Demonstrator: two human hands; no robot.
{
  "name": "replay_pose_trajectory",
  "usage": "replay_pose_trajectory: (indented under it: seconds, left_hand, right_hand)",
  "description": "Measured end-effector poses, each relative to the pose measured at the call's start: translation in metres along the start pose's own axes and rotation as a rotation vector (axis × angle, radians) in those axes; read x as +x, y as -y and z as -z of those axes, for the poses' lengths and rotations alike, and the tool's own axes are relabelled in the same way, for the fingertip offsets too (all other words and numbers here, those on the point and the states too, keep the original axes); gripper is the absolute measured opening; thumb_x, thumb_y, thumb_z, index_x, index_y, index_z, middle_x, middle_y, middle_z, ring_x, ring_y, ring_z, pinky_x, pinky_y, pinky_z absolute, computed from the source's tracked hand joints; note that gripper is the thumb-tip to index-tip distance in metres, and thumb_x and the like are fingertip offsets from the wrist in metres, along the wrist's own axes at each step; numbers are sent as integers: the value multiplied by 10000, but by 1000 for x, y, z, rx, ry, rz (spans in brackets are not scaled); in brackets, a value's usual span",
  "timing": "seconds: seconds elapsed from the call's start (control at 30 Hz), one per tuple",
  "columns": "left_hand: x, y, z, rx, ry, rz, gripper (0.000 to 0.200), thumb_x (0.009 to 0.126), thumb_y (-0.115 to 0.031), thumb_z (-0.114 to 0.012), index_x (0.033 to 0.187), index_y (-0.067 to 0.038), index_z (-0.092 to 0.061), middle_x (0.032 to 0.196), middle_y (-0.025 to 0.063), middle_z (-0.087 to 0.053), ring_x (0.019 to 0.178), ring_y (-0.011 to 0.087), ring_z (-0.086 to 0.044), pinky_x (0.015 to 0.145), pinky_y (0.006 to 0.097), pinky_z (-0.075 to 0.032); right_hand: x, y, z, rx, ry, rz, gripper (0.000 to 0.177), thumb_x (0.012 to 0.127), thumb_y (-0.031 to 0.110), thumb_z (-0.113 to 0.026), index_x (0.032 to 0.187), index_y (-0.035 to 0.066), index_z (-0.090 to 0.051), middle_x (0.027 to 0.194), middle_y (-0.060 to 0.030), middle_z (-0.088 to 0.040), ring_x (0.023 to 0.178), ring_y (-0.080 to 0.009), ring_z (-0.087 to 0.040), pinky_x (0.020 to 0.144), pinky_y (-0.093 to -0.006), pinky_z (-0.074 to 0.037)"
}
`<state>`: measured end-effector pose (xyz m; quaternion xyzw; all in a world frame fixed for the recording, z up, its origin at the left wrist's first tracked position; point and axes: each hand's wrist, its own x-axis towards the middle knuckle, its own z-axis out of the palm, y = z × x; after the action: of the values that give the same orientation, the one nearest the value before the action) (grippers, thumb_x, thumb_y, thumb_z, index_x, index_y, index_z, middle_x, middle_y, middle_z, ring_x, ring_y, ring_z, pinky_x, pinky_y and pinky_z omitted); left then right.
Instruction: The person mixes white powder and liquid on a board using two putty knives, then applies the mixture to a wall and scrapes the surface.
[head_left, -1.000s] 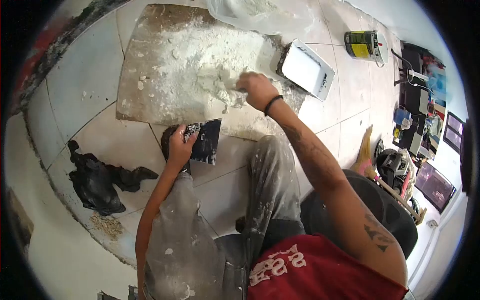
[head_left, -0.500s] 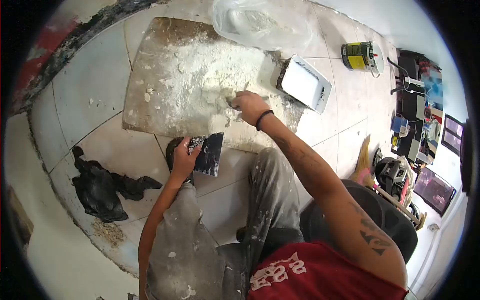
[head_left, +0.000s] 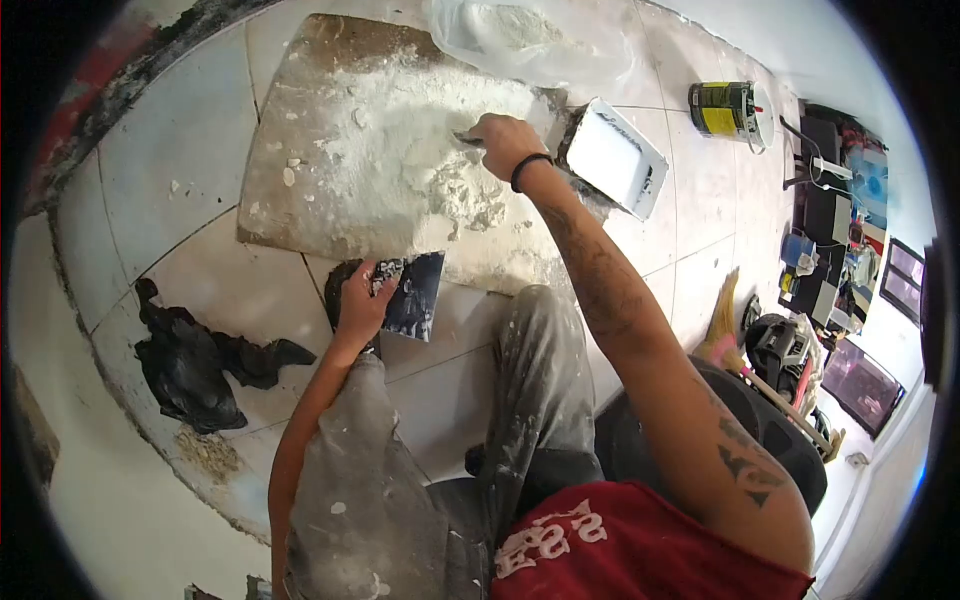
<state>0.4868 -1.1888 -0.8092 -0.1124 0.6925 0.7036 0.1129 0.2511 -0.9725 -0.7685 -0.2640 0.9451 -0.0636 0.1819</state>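
Observation:
My right hand is closed around a small putty knife, most of which my fingers hide. Its tip is at the pale powder heaped on a worn board. Nearer to me on the board lies a lumpy, damp-looking patch of the mix. By my left knee, my left hand grips a wide dark putty blade with white residue on it, just off the board's near edge.
A white tray stands at the board's right corner, and a clear plastic bag of powder lies beyond it. A paint can is farther right. Black crumpled plastic lies at left; a broom lies at right.
My right hand has moved up and slightly right, away from the lumpy patch onto the powder. My left hand still holds the wide blade in about the same place.

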Motion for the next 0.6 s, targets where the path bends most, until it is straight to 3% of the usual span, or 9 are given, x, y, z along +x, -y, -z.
replay_pose_trajectory:
  seconds: [0.13,0.2,0.33,0.47,0.6]
  left_hand:
    - [2,5,-5,-30,-30,-68,195,849,-79,-582,984,54,-540,776,53,-579,734,78,-475,669,250,-426]
    - [2,8,-1,65,3,-36,193,846,-98,-593,943,55,-527,736,47,-549,703,81,-449,628,256,-414]
    - [1,-3,0,189,-30,-97,215,841,-129,-611,888,52,-505,678,41,-497,657,88,-402,564,265,-387]
    - [-5,16,2,64,-40,-58,195,845,-110,-605,909,55,-522,693,34,-517,667,77,-423,573,258,-399]
    - [2,7,-3,37,-90,-99,179,845,-87,-600,932,55,-536,711,22,-530,687,64,-440,587,243,-405]
  right_hand:
    - [-31,9,-7,-6,-25,86,230,721,-5,-531,866,91,-681,933,-108,-622,933,-285,-584,824,-372,-476]
    - [-43,14,-6,-41,117,60,250,724,-9,-532,880,106,-689,942,-104,-622,939,-279,-583,826,-370,-478]
    - [-50,-2,-9,60,191,43,334,703,-25,-525,910,163,-708,961,-96,-648,925,-281,-605,814,-365,-492]
    - [-24,-16,15,106,38,-49,366,682,-6,-512,935,173,-707,965,-125,-656,904,-307,-615,815,-400,-491]
    - [10,-16,21,-36,22,-67,344,714,22,-527,983,162,-689,971,-128,-654,883,-308,-622,803,-394,-498]
